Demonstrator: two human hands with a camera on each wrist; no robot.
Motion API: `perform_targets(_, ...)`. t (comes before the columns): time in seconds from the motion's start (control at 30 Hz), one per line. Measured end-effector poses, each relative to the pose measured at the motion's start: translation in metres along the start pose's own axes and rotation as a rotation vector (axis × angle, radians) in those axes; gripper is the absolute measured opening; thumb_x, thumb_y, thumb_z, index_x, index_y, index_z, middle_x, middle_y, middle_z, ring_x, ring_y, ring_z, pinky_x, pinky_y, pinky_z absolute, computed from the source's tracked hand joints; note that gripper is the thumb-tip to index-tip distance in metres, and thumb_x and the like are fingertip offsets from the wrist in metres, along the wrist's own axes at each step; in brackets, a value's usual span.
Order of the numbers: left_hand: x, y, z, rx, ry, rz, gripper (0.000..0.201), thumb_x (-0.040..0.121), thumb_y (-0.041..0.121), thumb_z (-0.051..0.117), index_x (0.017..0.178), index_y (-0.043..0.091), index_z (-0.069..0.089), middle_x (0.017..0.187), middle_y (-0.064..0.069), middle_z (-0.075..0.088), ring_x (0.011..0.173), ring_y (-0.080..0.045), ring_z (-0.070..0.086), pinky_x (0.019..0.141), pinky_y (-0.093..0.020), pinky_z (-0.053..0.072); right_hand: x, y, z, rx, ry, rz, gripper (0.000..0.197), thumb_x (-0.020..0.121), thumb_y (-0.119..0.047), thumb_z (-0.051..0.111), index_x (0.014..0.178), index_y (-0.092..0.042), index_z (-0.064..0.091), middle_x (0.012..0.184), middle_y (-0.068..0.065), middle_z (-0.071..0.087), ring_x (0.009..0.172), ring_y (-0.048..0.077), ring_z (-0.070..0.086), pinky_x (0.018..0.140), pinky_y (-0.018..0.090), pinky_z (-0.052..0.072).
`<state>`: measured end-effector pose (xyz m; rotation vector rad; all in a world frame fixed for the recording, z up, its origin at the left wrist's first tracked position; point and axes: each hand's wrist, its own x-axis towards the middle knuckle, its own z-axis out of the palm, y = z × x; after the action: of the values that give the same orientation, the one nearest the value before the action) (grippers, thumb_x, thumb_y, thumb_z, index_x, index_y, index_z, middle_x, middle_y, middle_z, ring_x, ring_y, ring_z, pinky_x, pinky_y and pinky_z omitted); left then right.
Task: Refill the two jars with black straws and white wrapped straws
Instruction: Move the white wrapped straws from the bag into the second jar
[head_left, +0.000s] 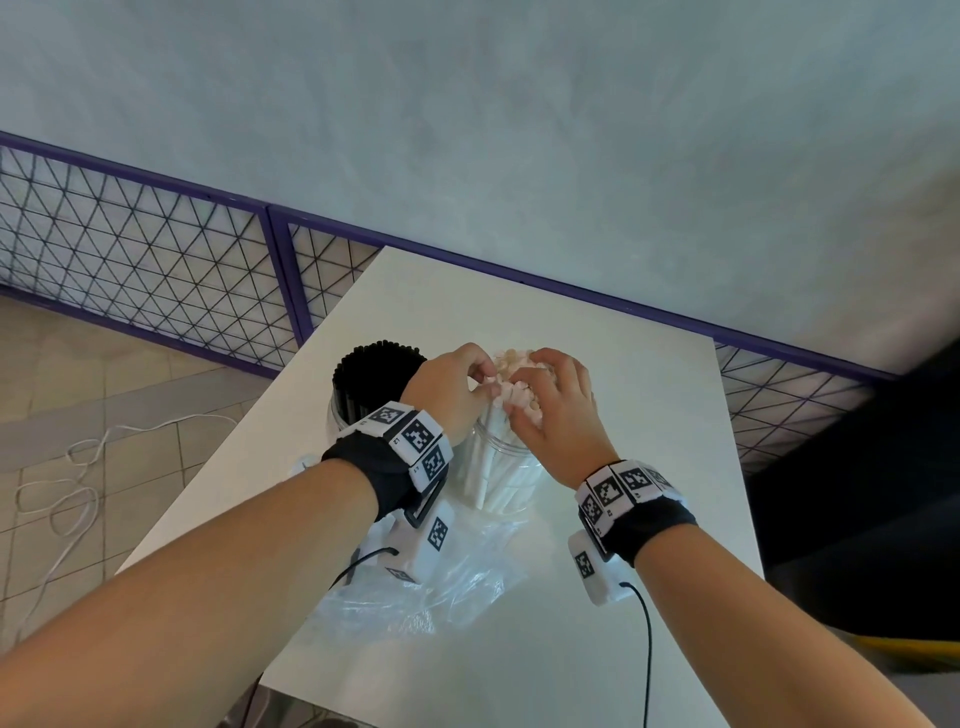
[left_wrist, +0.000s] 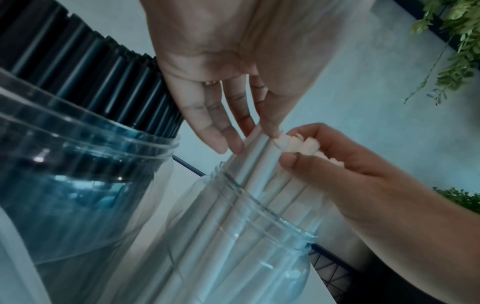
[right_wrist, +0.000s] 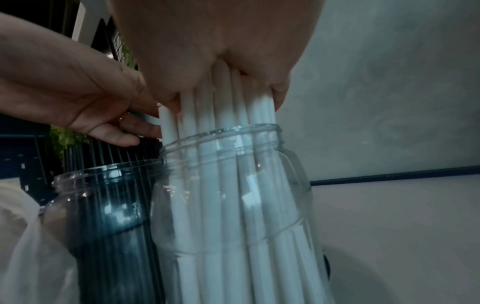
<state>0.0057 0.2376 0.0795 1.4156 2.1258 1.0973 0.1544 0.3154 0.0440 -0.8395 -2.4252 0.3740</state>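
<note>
Black straws (head_left: 378, 364), white wrapped straws (head_left: 500, 470)

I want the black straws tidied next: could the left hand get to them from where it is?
Probably yes: the black straws stand uncovered in the jar just beside the left hand, nothing between. It would first have to leave the white straws.

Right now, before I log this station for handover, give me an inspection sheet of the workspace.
Surface: white table with both jars on it.
Job's things: black straws packed in the first clear jar; white wrapped straws standing in the second clear jar, tops above its rim.
Clutter: crumpled clear plastic bag before the jars.
Grippers: left hand pinches white straw tops; right hand grips the bundle's top.
Cables: black cable from the right wrist unit; white cable looped on the floor.
Surroundings: purple-framed mesh fence, grey wall, tiled floor, green plants.
</note>
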Motion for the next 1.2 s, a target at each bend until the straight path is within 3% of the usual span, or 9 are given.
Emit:
perform_targets(0.07,0.001,0.0,0.0,0.021,-0.007,-0.004,0.009,0.084,0.024,0.064,0.087,0.024,0.056,0.094,0.009,0.066,0.081,-0.014,0.061,0.076,-0.032,0.048,-0.001,0.0,-0.003,-0.054,-0.043,0.005,0.052,0.08,-0.052,0.046,0.119,-0.019,0.057,0.135,0.005,0.041,0.126,0.025,0.034,0.099,0.045,0.041)
perform_targets(0.17,0.003,0.002,-0.001,0.03,-0.025,-0.006,0.01,0.083,0.022,0.064,0.085,0.025,0.055,0.091,0.006,0.066,0.081,-0.016,0.063,0.075,-0.034,0.05,0.001,-0.002,-0.001,-0.017,-0.023,0.055,0.055,0.074,-0.059,0.06,0.114,-0.021,0.06,0.133,0.004,0.041,0.127,0.025,0.033,0.097,0.04,0.04)
perform_targets(0.23,0.003,0.002,0.0,0.028,-0.042,-0.014,0.008,0.084,0.022,0.063,0.087,0.024,0.056,0.092,0.003,0.067,0.08,-0.018,0.062,0.075,-0.035,0.05,0.003,-0.006,0.004,0.021,0.02,0.1,0.048,0.074,-0.052,0.065,0.108,-0.019,0.062,0.129,0.005,0.045,0.124,0.027,0.035,0.094,0.043,0.045)
perform_targets(0.4,0.003,0.003,0.0,0.006,-0.015,-0.032,0.019,0.089,0.018,0.056,0.107,0.023,0.054,0.095,0.003,0.063,0.064,-0.011,0.053,0.064,-0.028,0.043,0.004,-0.012,0.008,0.1,0.159,0.107,0.036,0.07,-0.034,0.051,0.097,-0.012,0.061,0.113,0.005,0.052,0.107,0.026,0.045,0.088,0.041,0.047)
perform_targets(0.63,0.003,0.0,0.001,0.128,-0.077,-0.008,0.013,0.089,0.017,0.051,0.098,0.02,0.06,0.1,-0.001,0.065,0.084,-0.02,0.061,0.074,-0.037,0.05,-0.005,0.001,0.006,-0.091,0.063,-0.053,0.028,0.084,-0.027,0.053,0.106,-0.012,0.06,0.121,0.009,0.052,0.124,0.032,0.041,0.095,0.05,0.045)
perform_targets(0.8,0.003,0.002,0.003,0.148,-0.13,-0.007,0.025,0.075,0.023,0.065,0.097,0.023,0.052,0.101,0.001,0.061,0.086,-0.016,0.06,0.071,-0.03,0.049,-0.002,-0.002,0.004,-0.131,0.04,-0.018,0.03,0.079,-0.024,0.069,0.105,-0.013,0.061,0.122,0.008,0.051,0.12,0.031,0.043,0.091,0.049,0.047)
perform_targets(0.97,0.005,0.008,0.004,0.102,-0.063,0.016,0.016,0.083,0.013,0.061,0.097,0.018,0.056,0.099,0.001,0.066,0.081,-0.017,0.062,0.069,-0.029,0.049,-0.003,0.0,0.005,-0.065,0.05,-0.037,0.029,0.078,-0.018,0.071,0.105,-0.012,0.06,0.12,0.006,0.053,0.125,0.029,0.04,0.097,0.048,0.044)
perform_targets(1.03,0.006,0.009,0.005,0.032,-0.029,0.021,0.017,0.083,0.009,0.058,0.098,0.018,0.057,0.102,0.002,0.067,0.084,-0.018,0.064,0.075,-0.034,0.052,-0.003,0.002,0.006,-0.056,0.054,-0.05,0.031,0.077,-0.017,0.071,0.105,-0.011,0.06,0.119,0.006,0.054,0.127,0.03,0.04,0.1,0.048,0.042)
perform_targets(1.2,0.006,0.01,0.009,0.108,-0.024,0.007,0.025,0.087,0.014,0.055,0.111,0.014,0.056,0.102,-0.005,0.068,0.091,-0.023,0.064,0.077,-0.031,0.05,-0.004,-0.004,0.003,-0.171,0.006,-0.051,0.033,0.084,-0.023,0.066,0.112,-0.011,0.056,0.126,0.008,0.052,0.131,0.032,0.038,0.101,0.048,0.042)
